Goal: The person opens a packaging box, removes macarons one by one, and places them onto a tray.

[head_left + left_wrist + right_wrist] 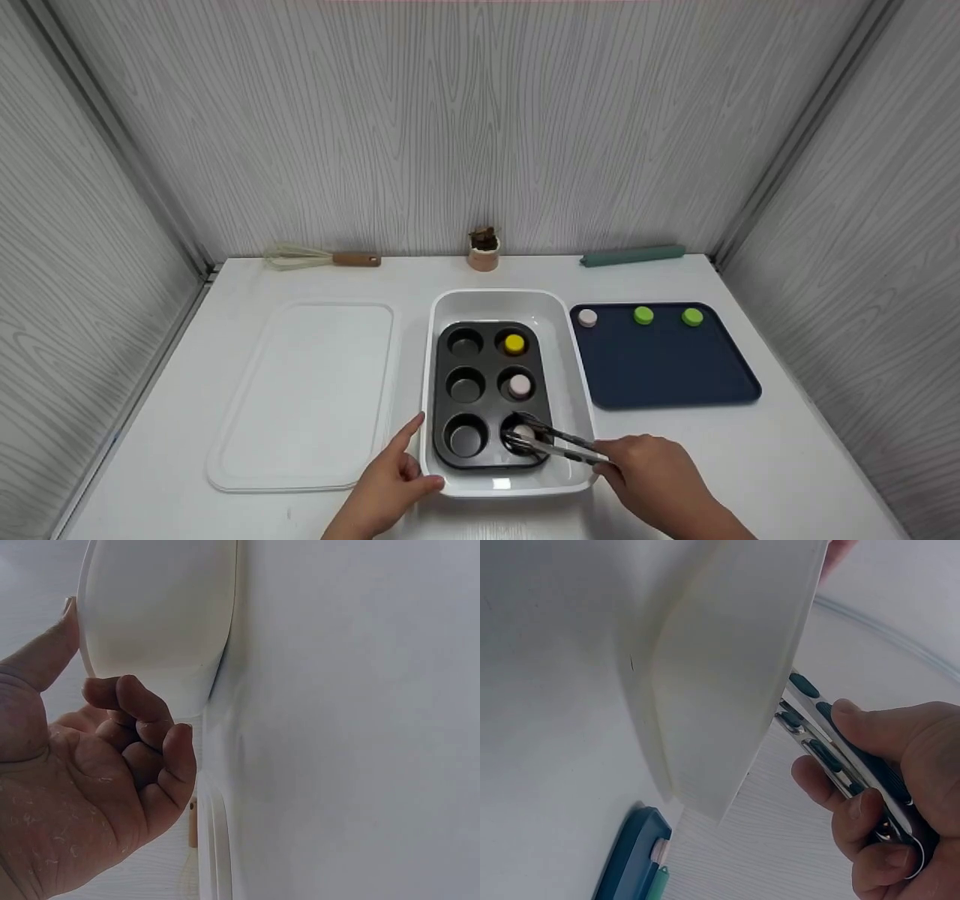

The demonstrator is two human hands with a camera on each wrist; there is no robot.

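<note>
A dark muffin pan lies inside a white rectangular bin. My right hand grips metal tongs with dark teal handle pads. The tongs' tips reach into the near right cup, around a pale pink round piece; whether they squeeze it I cannot tell. Another pale pink piece sits in the middle right cup, a yellow piece in the far right one. My left hand touches the bin's near left corner with extended thumb and index finger; its other fingers are loosely bent.
Right of the bin, a navy tray bears a pale pink piece and two green pieces. A translucent lid lies at left. Along the back are a whisk, a small pot and a green rod.
</note>
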